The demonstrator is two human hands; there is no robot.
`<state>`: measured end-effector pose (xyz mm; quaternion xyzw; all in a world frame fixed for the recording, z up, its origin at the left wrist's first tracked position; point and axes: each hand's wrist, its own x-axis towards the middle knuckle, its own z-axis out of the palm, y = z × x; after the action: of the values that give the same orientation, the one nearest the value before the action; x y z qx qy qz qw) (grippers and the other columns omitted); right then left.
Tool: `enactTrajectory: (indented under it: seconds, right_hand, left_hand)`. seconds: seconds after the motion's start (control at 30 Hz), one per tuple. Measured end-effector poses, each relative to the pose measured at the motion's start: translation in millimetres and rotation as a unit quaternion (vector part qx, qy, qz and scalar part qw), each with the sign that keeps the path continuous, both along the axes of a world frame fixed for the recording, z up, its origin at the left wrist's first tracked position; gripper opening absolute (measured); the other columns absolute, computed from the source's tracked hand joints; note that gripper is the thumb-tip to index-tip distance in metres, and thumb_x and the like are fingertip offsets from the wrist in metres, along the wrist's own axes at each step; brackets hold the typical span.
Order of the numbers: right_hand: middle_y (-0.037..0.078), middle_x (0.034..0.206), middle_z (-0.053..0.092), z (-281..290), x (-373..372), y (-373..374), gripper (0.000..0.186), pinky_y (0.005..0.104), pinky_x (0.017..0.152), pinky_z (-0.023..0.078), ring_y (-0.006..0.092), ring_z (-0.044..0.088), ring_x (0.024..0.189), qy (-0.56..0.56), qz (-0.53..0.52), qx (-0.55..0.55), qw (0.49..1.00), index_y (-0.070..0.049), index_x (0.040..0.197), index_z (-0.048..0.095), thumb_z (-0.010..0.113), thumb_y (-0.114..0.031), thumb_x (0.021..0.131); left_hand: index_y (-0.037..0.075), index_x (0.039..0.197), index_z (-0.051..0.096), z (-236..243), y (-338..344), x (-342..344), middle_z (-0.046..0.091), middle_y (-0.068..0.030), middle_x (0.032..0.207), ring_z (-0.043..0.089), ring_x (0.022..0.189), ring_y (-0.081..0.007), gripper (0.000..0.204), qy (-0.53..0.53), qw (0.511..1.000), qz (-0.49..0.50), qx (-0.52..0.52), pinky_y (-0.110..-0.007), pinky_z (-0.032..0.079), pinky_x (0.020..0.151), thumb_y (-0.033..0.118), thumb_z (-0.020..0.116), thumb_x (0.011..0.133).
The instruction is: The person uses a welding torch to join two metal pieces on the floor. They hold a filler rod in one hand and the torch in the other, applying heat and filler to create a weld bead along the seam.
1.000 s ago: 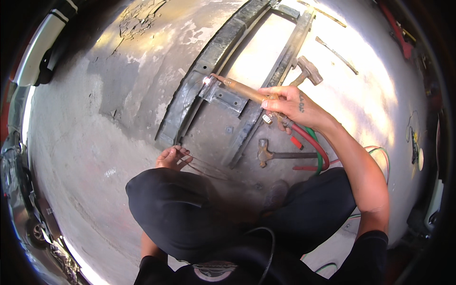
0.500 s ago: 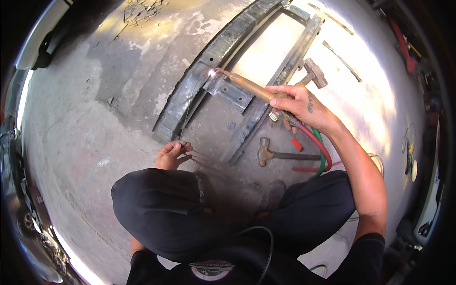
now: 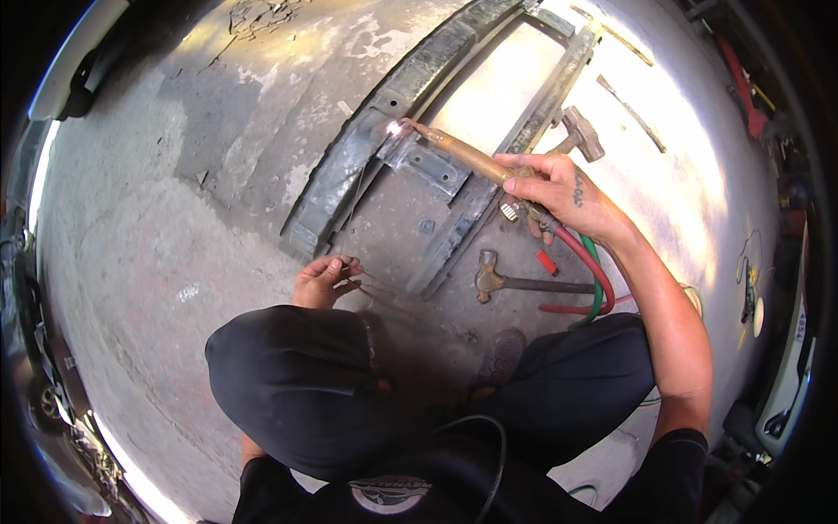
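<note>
My right hand [image 3: 563,196] is closed around a brass gas welding torch [image 3: 463,157]. Its bent tip points left, with a bright glow [image 3: 394,128] where it meets the dark metal frame [image 3: 336,179]. The glow lies at the joint between the curved beam and a short bracket plate [image 3: 428,170] with holes. Lower left, above my knee, my left hand [image 3: 321,283] pinches a thin filler rod [image 3: 353,210] that rises toward the glow. Other thin strands trail right from these fingers, blurred. Red hose [image 3: 580,253] and green hose [image 3: 602,279] run from the torch's rear.
A ball-peen hammer [image 3: 541,285] lies on the concrete below the torch, near a small red piece [image 3: 546,262]. Beyond the frame's straight bar [image 3: 471,231] are a heavy hammer [image 3: 578,135] and a flat-ended metal bar [image 3: 630,113]. Vehicle parts line both sides.
The view has shifted slightly, so the frame and tools sit a little farther right. Torch tip and glow stay at the same joint, and both hands keep their hold.
</note>
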<state>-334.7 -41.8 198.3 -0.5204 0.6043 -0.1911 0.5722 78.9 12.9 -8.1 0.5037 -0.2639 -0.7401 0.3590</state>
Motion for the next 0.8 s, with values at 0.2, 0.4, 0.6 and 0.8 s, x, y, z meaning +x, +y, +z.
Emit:
enactTrajectory:
  seconds: [0.2, 0.4, 0.6, 0.8]
  right_hand:
    - [0.008, 0.089, 0.066, 3.4, -0.3, -0.1, 0.069, 0.0323, 0.054, 0.055, 0.0152, 0.066, 0.064, 0.012, 0.012, -0.001, 1.000, 0.007, 0.152, 0.050, 0.066, -0.032, 0.098]
    - [0.009, 0.097, 0.065, 1.0, -0.1, 1.1, 0.059, 0.0279, 0.045, 0.050, 0.0123, 0.064, 0.054, -0.007, -0.001, -0.005, 1.000, 0.006, 0.152, 0.051, 0.066, -0.025, 0.104]
    - [0.013, 0.097, 0.066, 0.3, -1.1, -0.5, 0.063, 0.0274, 0.044, 0.049, 0.0133, 0.064, 0.052, -0.002, 0.007, -0.008, 1.000, 0.010, 0.152, 0.048, 0.066, -0.026, 0.104]
    - [0.009, 0.085, 0.067, -0.3, 0.3, -1.2, 0.069, 0.0316, 0.050, 0.054, 0.0158, 0.066, 0.058, 0.010, 0.011, -0.008, 1.000, 0.008, 0.151, 0.051, 0.066, -0.032, 0.098]
  left_hand:
    - [0.000, 0.116, 0.072, -0.5, 0.5, -2.2, 0.075, -0.0145, 0.116, 0.074, 0.107, -0.0260, 0.027, 0.004, 1.000, -0.007, -0.002, -0.047, 0.062, 0.093, 0.023, 0.062, 0.108]
    - [-0.001, 0.116, 0.071, 5.6, 0.3, -4.6, 0.075, -0.0153, 0.114, 0.074, 0.107, -0.0262, 0.025, -0.004, 1.000, -0.002, 0.009, -0.047, 0.061, 0.094, 0.022, 0.061, 0.108]
    - [-0.001, 0.116, 0.070, 5.4, 1.0, -3.7, 0.075, -0.0159, 0.113, 0.073, 0.108, -0.0263, 0.025, 0.003, 1.000, -0.007, 0.011, -0.047, 0.060, 0.094, 0.021, 0.060, 0.109]
    - [-0.001, 0.116, 0.070, 1.7, 1.2, -1.8, 0.075, -0.0159, 0.113, 0.073, 0.108, -0.0271, 0.024, 0.010, 1.000, -0.002, 0.011, -0.048, 0.060, 0.095, 0.020, 0.059, 0.109]
